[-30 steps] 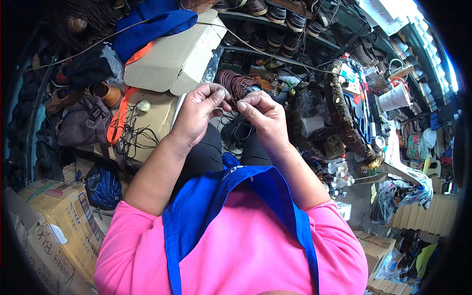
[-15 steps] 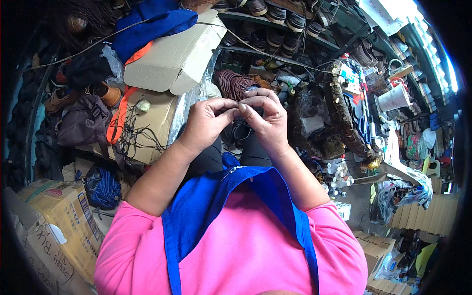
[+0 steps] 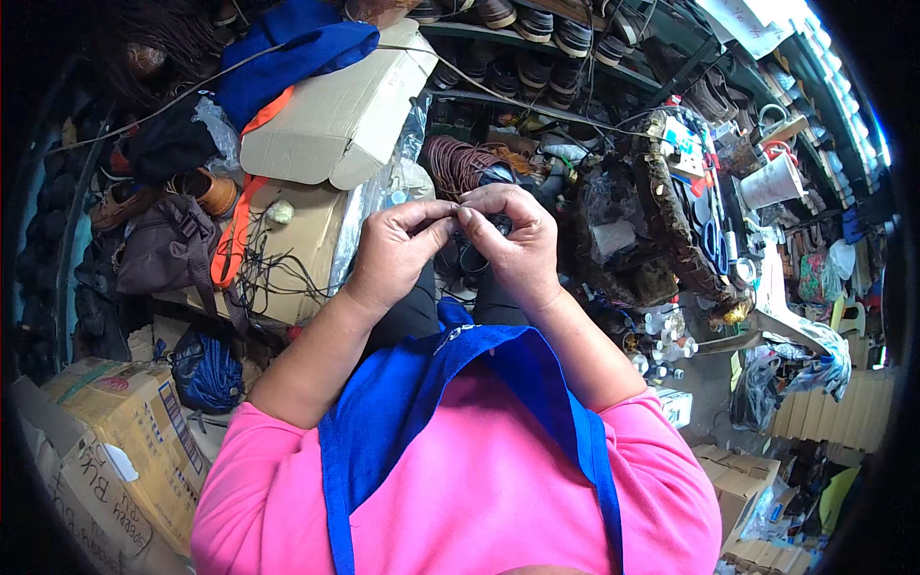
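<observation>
Both my hands meet above my lap, thumb and fingertips pinched on each side. My left hand [image 3: 398,251] is closed, its fingertips touching those of my right hand [image 3: 517,238], which is closed too. Whatever lies between the fingertips is too small to make out. Just beyond them sits a coil of brown cord [image 3: 458,165]. Below my wrists spreads the blue apron [image 3: 431,383] that I wear over a pink top.
Left of my hands lie a flattened cardboard piece [image 3: 335,105], an orange strap [image 3: 233,235], black laces [image 3: 278,268] and a dark bag [image 3: 168,251]. To the right stands a cluttered workbench [image 3: 661,206] with scissors [image 3: 711,240] and a white thread spool [image 3: 770,182]. Shoes [image 3: 532,72] fill shelves ahead.
My joined hands have shifted slightly left and a little toward me, still pinched together. The view has turned slightly; nothing has visibly been picked up or let go.
</observation>
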### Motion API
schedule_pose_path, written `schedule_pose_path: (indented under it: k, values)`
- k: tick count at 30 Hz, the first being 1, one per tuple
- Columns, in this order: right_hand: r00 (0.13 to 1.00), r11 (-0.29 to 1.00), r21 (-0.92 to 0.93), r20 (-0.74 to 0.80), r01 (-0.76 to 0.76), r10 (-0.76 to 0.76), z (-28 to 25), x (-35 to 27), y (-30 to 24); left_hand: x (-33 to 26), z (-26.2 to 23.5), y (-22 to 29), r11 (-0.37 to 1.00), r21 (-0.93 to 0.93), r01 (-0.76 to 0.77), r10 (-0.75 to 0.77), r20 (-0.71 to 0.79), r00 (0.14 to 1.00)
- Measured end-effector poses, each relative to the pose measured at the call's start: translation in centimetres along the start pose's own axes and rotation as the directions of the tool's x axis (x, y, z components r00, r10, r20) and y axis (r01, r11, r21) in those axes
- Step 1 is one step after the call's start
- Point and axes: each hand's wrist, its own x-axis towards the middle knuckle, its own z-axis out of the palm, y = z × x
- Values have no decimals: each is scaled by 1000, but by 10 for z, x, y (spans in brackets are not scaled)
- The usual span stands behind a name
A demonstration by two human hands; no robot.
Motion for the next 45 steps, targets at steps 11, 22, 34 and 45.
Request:
schedule_pose_path:
  k: [11, 22, 34, 45]
  values:
    - [997, 996, -45, -1, 71, -71, 1, 2, -6, -1, -1, 0, 999, -43, -3, 3, -1, 1000]
    - [997, 995, -63, 24, 70, -69, 0, 3, -7, -1, -2, -1, 999, 46, -28, 29, -12, 1000]
    - [997, 995, -64, 31, 70, -68, 0, 3, -7, -2, -2, 0, 994, 104, -38, 43, -49, 998]
    - [998, 994, -82, 5, 66, -66, 2, 3, -6, -2, -2, -2, 981, 174, -85, 97, -59, 994]
